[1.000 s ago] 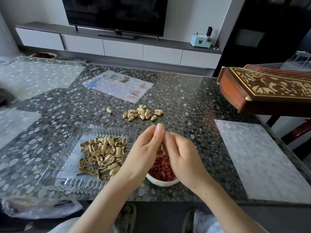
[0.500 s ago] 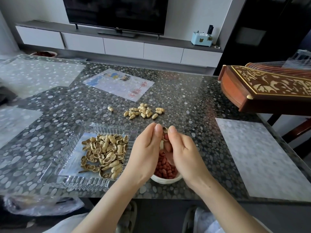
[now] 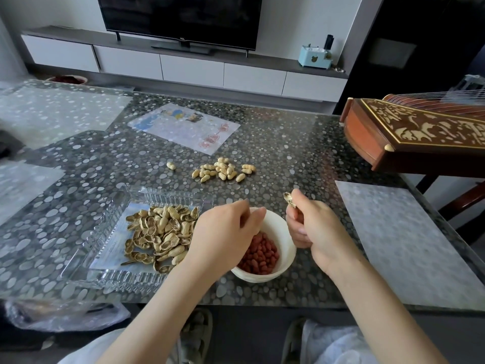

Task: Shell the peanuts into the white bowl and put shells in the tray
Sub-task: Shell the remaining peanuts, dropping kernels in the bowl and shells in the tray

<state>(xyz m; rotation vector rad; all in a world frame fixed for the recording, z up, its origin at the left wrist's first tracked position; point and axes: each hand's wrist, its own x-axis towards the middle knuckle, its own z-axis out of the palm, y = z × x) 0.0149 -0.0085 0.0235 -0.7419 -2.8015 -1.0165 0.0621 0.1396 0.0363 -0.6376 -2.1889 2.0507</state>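
Since the earlier frames the 2 hands, which met above the bowl, have separated: the left hand [image 3: 225, 232] has dropped toward the bowl's left rim and the right hand [image 3: 313, 228] has drawn off to the right of the bowl.

The left hand hangs over the left part of the white bowl [image 3: 286, 249], fingers curled downward and fingertips over the rim; whether it holds anything between them cannot be told. The right hand is clamped on 1 shell fragment [image 3: 289, 199], which sticks up and to the left out of the thumb and forefinger (the other fingers are curled into the palm). The 2 hands are apart, with the bowl's opening between them.

The white bowl stands at lower centre of the frame, near the front edge of the pebble-patterned bench [image 3: 288, 153], and holds a layer of red kernels [image 3: 261, 254]. Just left of it, partly under the left wrist, is the clear ribbed tray [image 3: 105, 232], carrying a heap of empty shells [image 3: 160, 232] in its right half. The unshelled peanuts [image 3: 223, 170] lie in a small pile at frame centre, beyond bowl and tray, with 1 stray peanut [image 3: 171, 165] just to the pile's left.

A printed sheet [image 3: 183, 127] lies further back. A carved wooden instrument [image 3: 420, 135] occupies the right edge of the frame, and a television [image 3: 181, 19] the top.
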